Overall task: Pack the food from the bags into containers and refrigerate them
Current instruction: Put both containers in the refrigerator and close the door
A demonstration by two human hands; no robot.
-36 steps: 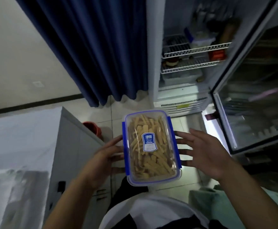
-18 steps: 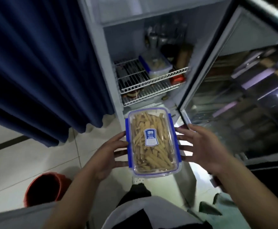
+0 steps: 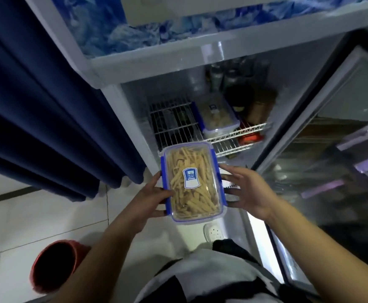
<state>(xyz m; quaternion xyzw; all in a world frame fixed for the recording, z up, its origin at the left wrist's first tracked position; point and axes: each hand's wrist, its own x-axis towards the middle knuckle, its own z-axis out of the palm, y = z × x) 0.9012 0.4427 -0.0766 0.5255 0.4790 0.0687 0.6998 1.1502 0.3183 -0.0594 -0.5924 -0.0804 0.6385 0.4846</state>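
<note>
Two hands carry the container (image 3: 192, 184) of pale food sticks, and compared with a second ago the person has come much closer to the open fridge (image 3: 211, 53). The bench that was beside them is out of view now; the wire shelf (image 3: 174, 125) fills the middle of the picture. The left hand (image 3: 151, 192) presses the left long side with fingers curled round the blue clip, and the right hand (image 3: 247, 189) holds the right side with spread fingers. The lidded box hangs in the air just in front of the shelf, not on it. Another container (image 3: 219, 115) already sits there, with free wire to its left. I judge only the setting down remains for this box.
</note>
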